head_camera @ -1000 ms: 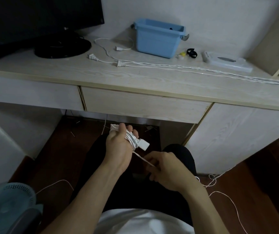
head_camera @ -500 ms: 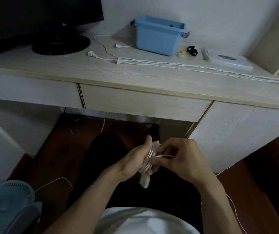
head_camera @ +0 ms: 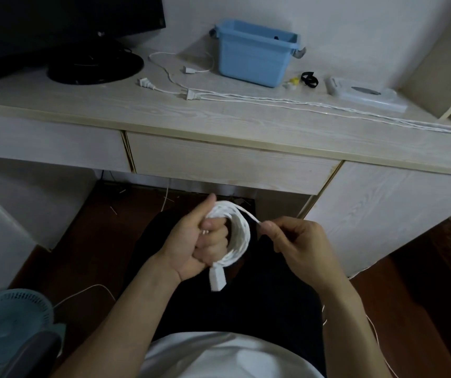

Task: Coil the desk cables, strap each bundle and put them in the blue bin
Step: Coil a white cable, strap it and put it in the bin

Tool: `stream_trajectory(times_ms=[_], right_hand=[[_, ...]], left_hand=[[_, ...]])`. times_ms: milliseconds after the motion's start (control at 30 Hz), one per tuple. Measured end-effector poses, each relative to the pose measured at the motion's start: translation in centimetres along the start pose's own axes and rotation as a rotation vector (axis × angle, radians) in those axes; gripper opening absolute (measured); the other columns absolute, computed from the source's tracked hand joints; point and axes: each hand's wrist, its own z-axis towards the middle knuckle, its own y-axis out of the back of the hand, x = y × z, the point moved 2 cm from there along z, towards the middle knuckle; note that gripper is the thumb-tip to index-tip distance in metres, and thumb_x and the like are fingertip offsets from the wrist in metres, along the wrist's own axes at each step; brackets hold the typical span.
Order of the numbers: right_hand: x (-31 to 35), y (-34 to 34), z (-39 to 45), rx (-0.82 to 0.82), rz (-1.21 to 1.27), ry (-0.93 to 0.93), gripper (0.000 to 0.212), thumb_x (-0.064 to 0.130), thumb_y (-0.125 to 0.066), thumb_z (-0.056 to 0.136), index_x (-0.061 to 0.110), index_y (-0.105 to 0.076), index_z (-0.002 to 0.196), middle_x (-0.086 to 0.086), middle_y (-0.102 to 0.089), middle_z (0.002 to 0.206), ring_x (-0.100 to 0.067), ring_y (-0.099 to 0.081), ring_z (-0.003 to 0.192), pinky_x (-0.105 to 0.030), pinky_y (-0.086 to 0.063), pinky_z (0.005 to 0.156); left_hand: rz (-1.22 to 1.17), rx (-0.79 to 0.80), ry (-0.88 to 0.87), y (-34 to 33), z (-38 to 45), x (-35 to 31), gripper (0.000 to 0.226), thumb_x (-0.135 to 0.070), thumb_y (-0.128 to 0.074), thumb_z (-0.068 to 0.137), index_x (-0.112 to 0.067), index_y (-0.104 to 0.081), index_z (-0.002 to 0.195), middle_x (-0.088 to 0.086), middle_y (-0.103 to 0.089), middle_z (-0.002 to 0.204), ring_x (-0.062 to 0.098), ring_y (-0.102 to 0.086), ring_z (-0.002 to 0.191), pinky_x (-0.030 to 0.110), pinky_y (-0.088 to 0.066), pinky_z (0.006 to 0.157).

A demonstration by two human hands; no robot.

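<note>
Above my lap, my left hand [head_camera: 194, 242] grips a coil of white cable [head_camera: 239, 233], fingers curled through its loops. A white socket end [head_camera: 217, 279] hangs from the coil's bottom. To the right of the coil, my right hand [head_camera: 298, 241] pinches the free strand that runs off the top of the coil. The blue bin [head_camera: 257, 51] stands at the back of the desk. More white cables [head_camera: 287, 100] lie stretched across the desk top, with plugs [head_camera: 191, 94] at their left ends. A black strap [head_camera: 309, 78] lies to the right of the bin.
A dark monitor on a round black base [head_camera: 96, 66] fills the desk's left back corner. A white flat box [head_camera: 366, 95] lies at the right. The desk [head_camera: 109, 110] has a drawer front above my knees. A teal fan [head_camera: 9, 323] stands at lower left. Loose cable [head_camera: 377, 334] trails on the floor.
My left hand has turned palm up, showing the coil's open loop. My right hand has moved away to the right, drawing the free strand taut off the coil's top.
</note>
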Motion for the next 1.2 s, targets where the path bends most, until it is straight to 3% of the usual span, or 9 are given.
stream_trajectory(times_ms=[233,333,433,533,667,833,967,1100,1200], right_hand=[[-1.3,-1.4,0.1,0.407,-0.258,-0.156,0.009,0.047,-0.062,0.094,0.040,-0.068,0.096,0.016,-0.066,0.083,0.006,-0.061,0.072,-0.010,-0.043,0.060],[-1.1,-2.6,-0.2,0.527,-0.265,-0.116,0.019,0.039,-0.065,0.093,0.034,-0.072,0.110,0.017,-0.069,0.094,0.005,-0.063,0.081,-0.011,-0.045,0.065],[0.3,-3.7,-0.5,0.545,-0.232,-0.005,0.016,0.030,-0.063,0.095,0.031,-0.074,0.107,0.015,-0.070,0.095,-0.002,-0.064,0.086,-0.023,-0.053,0.076],[1.3,-3.8,-0.5,0.489,-0.223,0.106,0.017,0.024,-0.061,0.097,0.029,-0.075,0.107,0.012,-0.066,0.094,-0.006,-0.062,0.085,-0.027,-0.051,0.078],[1.9,-2.6,-0.3,0.238,-0.145,0.194,0.017,0.018,-0.070,0.092,0.029,-0.077,0.103,0.018,-0.067,0.089,0.001,-0.065,0.085,-0.013,-0.050,0.077],[1.5,-1.3,-0.4,0.088,0.053,0.089,0.018,0.028,-0.088,0.071,0.023,-0.073,0.079,0.016,-0.074,0.075,-0.001,-0.071,0.071,-0.013,-0.053,0.069],[0.5,-1.8,-0.3,0.103,0.061,0.027,0.032,0.038,-0.091,0.060,0.021,-0.069,0.075,0.009,-0.073,0.070,-0.007,-0.070,0.066,-0.021,-0.055,0.063],[-0.1,-1.9,0.0,0.095,0.089,0.072,0.023,0.043,-0.082,0.070,0.023,-0.070,0.074,0.008,-0.072,0.072,-0.011,-0.068,0.065,-0.023,-0.053,0.060],[-0.3,-1.2,0.2,0.051,0.127,0.047,0.015,0.041,-0.073,0.080,0.026,-0.075,0.079,0.010,-0.072,0.075,-0.011,-0.068,0.069,-0.018,-0.051,0.062]], left_hand=[[-0.591,-0.480,-0.464,3.3,0.8,-2.1,0.049,-0.043,-0.030,0.104,-0.020,-0.041,0.062,-0.006,-0.032,0.052,0.010,-0.027,0.043,0.023,-0.027,0.050],[-0.452,-0.591,-0.500,3.2,1.3,-1.9,0.026,-0.022,-0.043,0.103,-0.015,-0.042,0.077,-0.001,-0.041,0.067,0.013,-0.038,0.057,0.027,-0.036,0.063],[0.145,-0.617,-0.542,2.3,1.6,-0.7,0.027,-0.008,-0.045,0.102,-0.011,-0.045,0.075,0.000,-0.050,0.063,0.014,-0.046,0.055,0.033,-0.040,0.063],[0.860,-0.455,-0.440,1.3,1.2,0.7,0.022,-0.010,-0.046,0.102,-0.011,-0.051,0.081,0.003,-0.057,0.070,0.010,-0.054,0.063,0.027,-0.046,0.069],[1.205,-0.251,-0.368,0.3,0.9,1.4,0.025,-0.026,-0.045,0.103,-0.006,-0.060,0.101,0.009,-0.056,0.099,0.012,-0.060,0.089,0.025,-0.048,0.079],[1.019,-0.028,-0.056,-1.2,0.1,2.0,0.051,-0.050,-0.033,0.102,-0.006,-0.053,0.088,0.003,-0.048,0.063,0.015,-0.045,0.054,0.023,-0.039,0.054],[1.019,0.085,0.177,-0.9,-0.2,2.4,0.061,-0.073,-0.038,0.090,-0.021,-0.061,0.067,0.014,-0.043,0.070,0.022,-0.025,0.048,0.027,-0.021,0.046],[1.012,0.109,0.291,0.2,-0.9,0.7,0.068,-0.077,-0.043,0.085,-0.012,-0.056,0.070,0.001,-0.026,0.051,0.011,-0.017,0.041,0.023,-0.016,0.041],[0.719,0.174,0.275,1.0,-1.2,-0.4,0.058,-0.067,-0.049,0.089,-0.018,-0.045,0.058,-0.004,-0.022,0.046,0.007,-0.014,0.034,0.018,-0.011,0.036]])
